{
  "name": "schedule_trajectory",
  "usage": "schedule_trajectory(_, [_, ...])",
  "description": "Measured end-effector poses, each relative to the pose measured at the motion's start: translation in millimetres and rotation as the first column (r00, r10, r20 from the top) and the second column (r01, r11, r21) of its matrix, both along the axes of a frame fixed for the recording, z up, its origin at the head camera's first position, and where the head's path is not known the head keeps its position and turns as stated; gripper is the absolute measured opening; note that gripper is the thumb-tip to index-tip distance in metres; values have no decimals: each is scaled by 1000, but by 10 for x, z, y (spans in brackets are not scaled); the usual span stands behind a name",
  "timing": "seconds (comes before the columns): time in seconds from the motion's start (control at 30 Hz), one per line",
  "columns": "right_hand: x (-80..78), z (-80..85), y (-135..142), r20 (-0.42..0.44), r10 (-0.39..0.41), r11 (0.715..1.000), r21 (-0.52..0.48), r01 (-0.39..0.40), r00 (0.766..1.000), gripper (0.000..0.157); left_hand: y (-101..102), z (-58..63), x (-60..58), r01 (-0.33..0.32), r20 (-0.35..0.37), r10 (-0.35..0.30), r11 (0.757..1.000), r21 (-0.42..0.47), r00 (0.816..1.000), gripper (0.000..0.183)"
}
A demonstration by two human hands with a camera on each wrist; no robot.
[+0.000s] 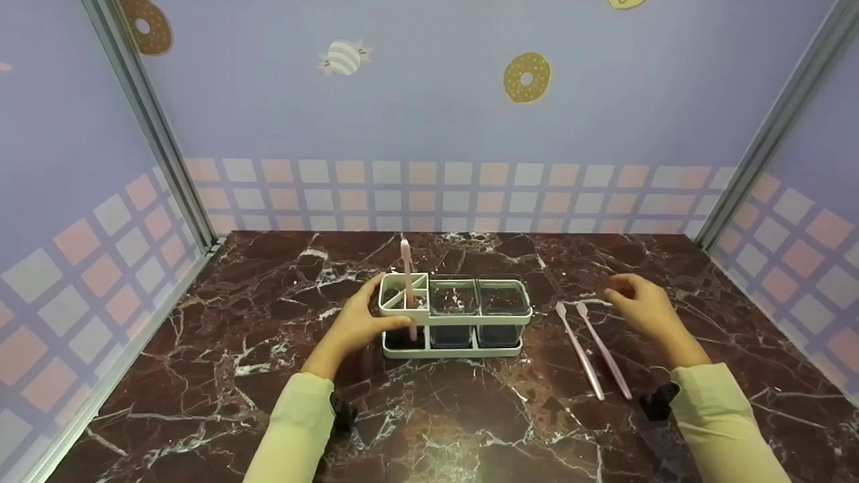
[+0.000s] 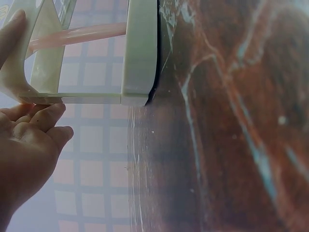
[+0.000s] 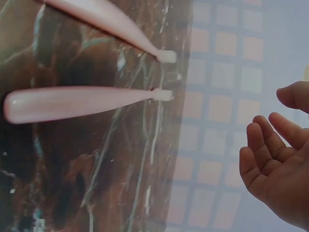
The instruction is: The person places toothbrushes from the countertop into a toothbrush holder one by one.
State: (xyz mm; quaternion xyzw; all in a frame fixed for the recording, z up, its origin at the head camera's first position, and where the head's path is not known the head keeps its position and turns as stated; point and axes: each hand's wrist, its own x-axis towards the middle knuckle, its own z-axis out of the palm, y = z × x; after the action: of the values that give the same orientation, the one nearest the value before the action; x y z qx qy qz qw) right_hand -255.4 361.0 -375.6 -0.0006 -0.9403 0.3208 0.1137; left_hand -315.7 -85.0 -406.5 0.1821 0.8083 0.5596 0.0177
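Note:
A pale green toothbrush holder (image 1: 463,351) stands on the marble-patterned table, with slots at its left end and two clear cups (image 1: 502,300) beside them. One pink toothbrush (image 1: 407,265) is upright in a slot, its lower handle visible through the open frame (image 2: 82,35). My left hand (image 1: 356,325) grips the holder's left end, thumb across the front and fingers at the side. Two more pink toothbrushes, a left one (image 1: 581,354) and a right one (image 1: 607,354), lie side by side to the right. Just beyond their heads, my right hand (image 1: 645,307) hovers empty, fingers loosely bent.
Patterned walls (image 1: 443,121) enclose the table (image 1: 429,429) at the back and both sides, with metal posts (image 1: 151,127) at the corners. A black wrist device (image 1: 343,410) sits on the left sleeve, and another (image 1: 660,401) on the right.

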Motion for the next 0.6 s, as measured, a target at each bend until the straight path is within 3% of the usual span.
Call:
schedule_trajectory(0.3, [-34, -248, 39, 111, 42, 996, 71, -51, 993, 47, -10, 11, 15, 16, -2, -15, 999, 28, 1000, 97])
schedule_trajectory(0.47, [-66, -370, 72, 174, 74, 988, 122, -96, 982, 49, 14, 229, 204, 12, 9, -12, 1000, 10, 1000, 92])
schedule_trajectory(0.53, [-75, -401, 71, 195, 80, 985, 132, -107, 977, 50, 13, 223, 199, 7, 7, -7, 1000, 1, 1000, 92])
schedule_trajectory(0.6, [-82, -424, 67, 210, 84, 983, 141, -115, 974, 50, 6, 140, 127, -1, 4, 1, 1000, -2, 1000, 94])
